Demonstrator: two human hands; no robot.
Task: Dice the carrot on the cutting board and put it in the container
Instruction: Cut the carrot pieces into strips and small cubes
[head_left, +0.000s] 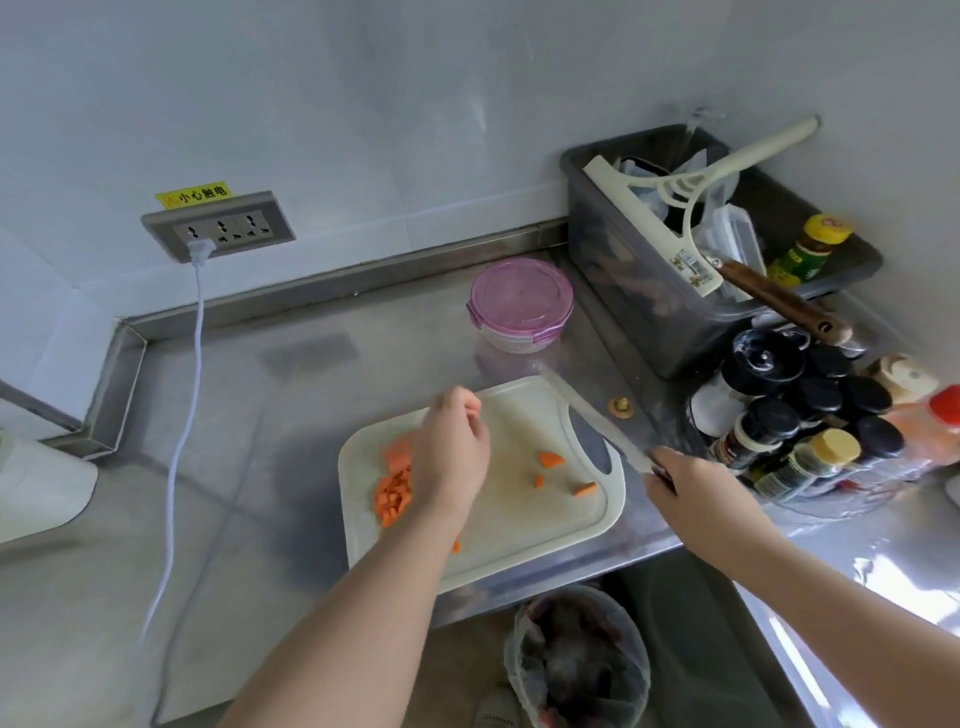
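A pile of dice (392, 493) lies just left of the left hand (452, 457), partly under its wrist. That hand hovers over the board (519, 530), fingers curled and blurred; whether they pinch anything cannot be told. To the right of its fingers, apart from them, lie three bigger pieces (550, 460), likely still to cut. The knife (597, 421) is nearer them. Its blade runs up-left from the right hand (696, 499), which grips the handle beyond the board's right edge. The container (519, 306) stands beyond the blade tip, lid on. Bottles (810, 415) crowd the right hand's far side.
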